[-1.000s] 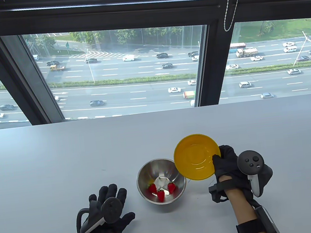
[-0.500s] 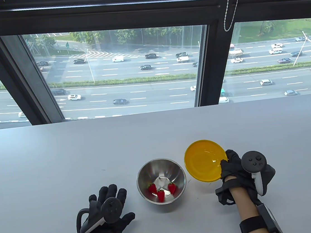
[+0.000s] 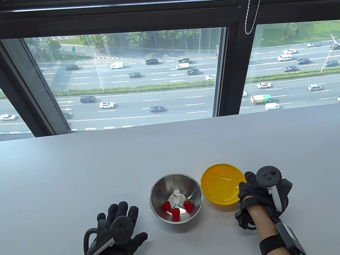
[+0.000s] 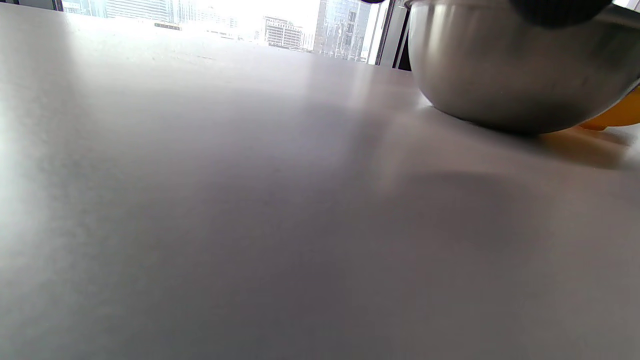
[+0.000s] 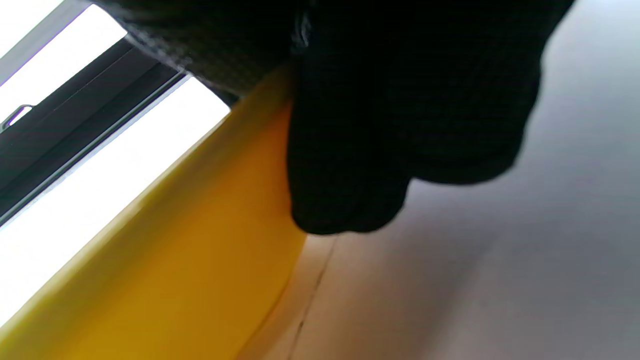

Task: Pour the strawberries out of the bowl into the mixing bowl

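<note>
High-rise office-like room, plain white table [image 3: 71, 175], big window [image 3: 127, 80] overlooking a busy highway [image 3: 154, 101]

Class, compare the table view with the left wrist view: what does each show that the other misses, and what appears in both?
Only the table view shows three strawberries inside the steel mixing bowl, the empty inside of the yellow bowl, the right hand gripping that bowl's rim, the left hand flat on the table, and the road outside the window.

Only the left wrist view shows the mixing bowl's outer wall from low down and tall buildings outside.

Both show the table, the mixing bowl and the yellow bowl, a sliver in the wrist view.
</note>
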`<action>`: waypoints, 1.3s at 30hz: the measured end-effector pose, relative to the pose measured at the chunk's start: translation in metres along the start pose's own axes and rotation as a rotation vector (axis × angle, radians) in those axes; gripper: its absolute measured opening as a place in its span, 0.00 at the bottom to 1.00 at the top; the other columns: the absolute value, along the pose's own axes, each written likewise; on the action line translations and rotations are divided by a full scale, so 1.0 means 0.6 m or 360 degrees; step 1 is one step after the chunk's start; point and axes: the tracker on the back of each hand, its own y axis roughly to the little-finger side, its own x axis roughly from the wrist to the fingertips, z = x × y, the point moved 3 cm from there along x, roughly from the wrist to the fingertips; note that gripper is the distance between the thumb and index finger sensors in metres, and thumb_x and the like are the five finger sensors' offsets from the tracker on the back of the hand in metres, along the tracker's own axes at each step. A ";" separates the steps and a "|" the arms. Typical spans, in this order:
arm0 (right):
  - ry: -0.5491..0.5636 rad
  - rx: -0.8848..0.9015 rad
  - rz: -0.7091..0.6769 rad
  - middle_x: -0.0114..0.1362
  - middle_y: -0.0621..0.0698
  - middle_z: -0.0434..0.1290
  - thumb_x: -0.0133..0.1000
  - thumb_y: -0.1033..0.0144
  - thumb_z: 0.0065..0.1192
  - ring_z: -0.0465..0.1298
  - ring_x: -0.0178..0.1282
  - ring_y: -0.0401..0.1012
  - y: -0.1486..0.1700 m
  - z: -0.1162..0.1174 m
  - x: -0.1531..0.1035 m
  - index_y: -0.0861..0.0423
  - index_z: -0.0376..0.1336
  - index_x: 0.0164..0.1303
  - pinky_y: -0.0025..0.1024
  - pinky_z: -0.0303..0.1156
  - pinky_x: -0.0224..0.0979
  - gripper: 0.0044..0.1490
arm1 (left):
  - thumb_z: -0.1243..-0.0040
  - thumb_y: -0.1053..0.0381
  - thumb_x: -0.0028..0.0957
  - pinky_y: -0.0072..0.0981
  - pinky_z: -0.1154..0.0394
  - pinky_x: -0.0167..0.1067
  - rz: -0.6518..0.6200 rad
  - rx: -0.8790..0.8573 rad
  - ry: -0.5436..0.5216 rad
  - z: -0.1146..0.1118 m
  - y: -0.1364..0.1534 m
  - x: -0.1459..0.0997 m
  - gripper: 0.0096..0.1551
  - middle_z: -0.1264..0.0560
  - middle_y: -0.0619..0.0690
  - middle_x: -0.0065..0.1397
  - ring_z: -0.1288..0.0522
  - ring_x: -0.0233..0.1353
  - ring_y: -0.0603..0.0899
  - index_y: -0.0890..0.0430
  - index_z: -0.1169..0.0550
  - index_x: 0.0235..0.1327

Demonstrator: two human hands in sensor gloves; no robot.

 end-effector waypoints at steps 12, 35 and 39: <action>-0.0090 -0.0054 0.0040 0.59 0.58 0.78 0.49 0.60 0.69 0.89 0.36 0.43 0.003 0.015 0.000 0.57 0.58 0.70 0.40 0.86 0.43 0.39 | 0.52 0.24 0.43 0.76 0.65 0.70 0.0001 0.0001 0.0001 0.000 0.000 0.000 0.55 0.64 0.53 0.86 0.64 0.85 0.69 0.45 0.52 0.80; -0.0127 -0.0060 0.0059 0.66 0.58 0.73 0.51 0.47 0.63 0.86 0.45 0.47 0.009 0.011 -0.007 0.54 0.53 0.74 0.44 0.82 0.51 0.45 | 0.52 0.24 0.43 0.76 0.65 0.70 -0.0012 -0.0023 -0.0056 0.008 0.001 -0.001 0.55 0.64 0.53 0.86 0.64 0.85 0.69 0.45 0.52 0.80; -0.0074 -0.0040 0.0061 0.68 0.58 0.71 0.51 0.45 0.62 0.85 0.50 0.50 0.013 -0.004 -0.011 0.54 0.52 0.74 0.49 0.80 0.55 0.45 | 0.52 0.24 0.43 0.76 0.66 0.70 -0.0020 -0.0029 -0.0072 0.011 0.000 -0.001 0.55 0.64 0.53 0.86 0.64 0.85 0.69 0.45 0.52 0.80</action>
